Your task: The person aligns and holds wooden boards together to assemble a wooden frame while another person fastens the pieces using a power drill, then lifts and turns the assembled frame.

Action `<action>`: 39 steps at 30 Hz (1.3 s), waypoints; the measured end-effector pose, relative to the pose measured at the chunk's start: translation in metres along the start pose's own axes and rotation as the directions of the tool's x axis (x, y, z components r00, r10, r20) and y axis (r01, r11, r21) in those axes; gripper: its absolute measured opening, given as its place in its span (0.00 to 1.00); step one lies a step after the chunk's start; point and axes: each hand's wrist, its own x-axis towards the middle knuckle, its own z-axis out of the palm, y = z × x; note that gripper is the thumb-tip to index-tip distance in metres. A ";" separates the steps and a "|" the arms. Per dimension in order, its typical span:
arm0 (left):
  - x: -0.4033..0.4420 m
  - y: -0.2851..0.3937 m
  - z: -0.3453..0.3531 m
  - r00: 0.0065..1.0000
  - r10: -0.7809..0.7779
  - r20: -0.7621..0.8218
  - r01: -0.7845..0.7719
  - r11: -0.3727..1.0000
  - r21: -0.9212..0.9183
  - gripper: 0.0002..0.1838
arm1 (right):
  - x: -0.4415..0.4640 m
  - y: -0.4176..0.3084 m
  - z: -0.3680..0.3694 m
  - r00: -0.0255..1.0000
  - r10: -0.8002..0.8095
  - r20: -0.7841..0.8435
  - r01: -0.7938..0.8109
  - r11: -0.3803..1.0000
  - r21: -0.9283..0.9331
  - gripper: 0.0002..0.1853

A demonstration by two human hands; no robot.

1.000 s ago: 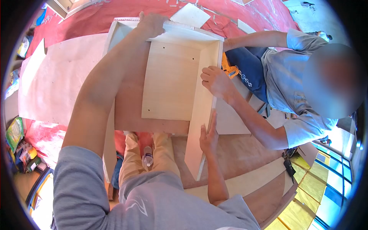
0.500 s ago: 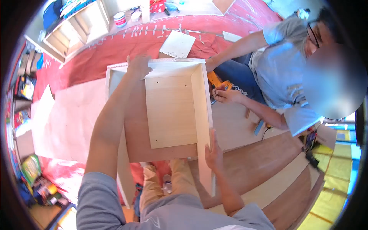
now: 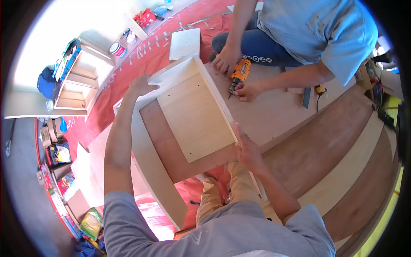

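A pale wooden box frame [image 3: 165, 156], open on the side nearest me, lies in front of me on a brown board. My left hand [image 3: 143, 87] is closed over its far left edge, thumb toward the inside. On the right side panel [image 3: 216, 100] of the frame, my right hand [image 3: 249, 153] grips the near part of the edge. Inside sits a light plywood panel [image 3: 197, 120] with several small dark holes. Just right of the frame, a co-worker's hand [image 3: 228, 59] holds an orange power drill [image 3: 240, 70]; their other hand [image 3: 248, 91] is at its bit.
A blue-grey flat strip [image 3: 306, 97] lies on the board at right. Behind are a loose white board [image 3: 184, 44], a paint tub [image 3: 117, 49] and a shelf unit [image 3: 79, 83] on red sheeting. Long wooden panels [image 3: 317, 158] lie at my right; bags and boxes crowd the left.
The box frame now appears turned counterclockwise, with both my hands still on it. My view has shifted too. The co-worker's drill now shows fully, bit pointing down beside the frame.
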 end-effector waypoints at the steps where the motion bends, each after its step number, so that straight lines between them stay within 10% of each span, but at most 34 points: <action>1: 0.012 0.002 -0.006 0.996 0.035 0.088 -0.037 0.999 0.023 0.42 | 0.000 0.001 0.000 1.000 0.000 0.004 0.000 1.000 0.012 0.37; 15: 0.068 0.070 0.013 0.968 0.237 -0.085 -0.245 0.964 -0.100 0.34 | 0.000 -0.009 -0.002 0.995 0.095 0.034 -0.095 0.995 0.018 0.37; 21: 0.067 0.086 0.007 0.984 0.175 0.023 -0.176 0.982 0.066 0.32 | -0.005 0.020 0.016 0.989 -0.145 0.033 0.147 0.986 -0.081 0.37; 22: 0.066 0.074 0.016 0.979 0.204 -0.001 -0.204 0.977 0.057 0.30 | 0.001 0.002 0.002 0.958 0.162 0.236 -0.140 0.984 -0.107 0.34; 24: 0.069 0.058 0.030 0.972 0.234 -0.028 -0.233 0.972 0.026 0.26 | -0.004 0.010 0.026 0.896 0.355 0.267 -0.439 0.795 0.418 0.28; 25: 0.084 0.038 0.052 0.965 0.218 -0.144 -0.248 0.936 -0.250 0.24 | -0.001 0.010 0.028 0.848 0.408 0.339 -0.439 0.178 0.881 0.29; 27: 0.091 0.035 0.057 0.976 0.151 -0.155 -0.178 0.967 -0.180 0.24 | -0.013 0.025 0.050 0.986 0.158 0.049 -0.165 0.922 0.350 0.29; 28: 0.079 0.050 0.042 0.961 0.192 -0.200 -0.226 0.960 -0.163 0.24 | -0.010 0.035 0.047 0.998 -0.004 0.062 0.009 0.996 -0.085 0.33; 31: 0.087 0.048 0.045 0.961 0.169 -0.218 -0.218 0.950 -0.225 0.25 | 0.004 -0.014 0.002 0.935 0.212 0.284 -0.226 0.974 0.016 0.42; 37: 0.099 0.037 0.065 0.933 0.196 -0.303 -0.240 0.964 -0.118 0.26 | -0.005 -0.010 0.019 0.982 0.171 0.073 -0.169 0.985 -0.033 0.34; 38: 0.142 -0.002 0.110 0.847 0.296 -0.442 -0.381 0.918 -0.115 0.27 | 0.006 -0.019 0.002 0.938 0.324 0.126 -0.332 0.729 0.599 0.29; 39: 0.116 0.017 0.081 0.901 0.282 -0.330 -0.324 0.943 -0.079 0.26 | 0.008 -0.013 0.005 0.928 0.340 0.153 -0.327 0.541 0.775 0.29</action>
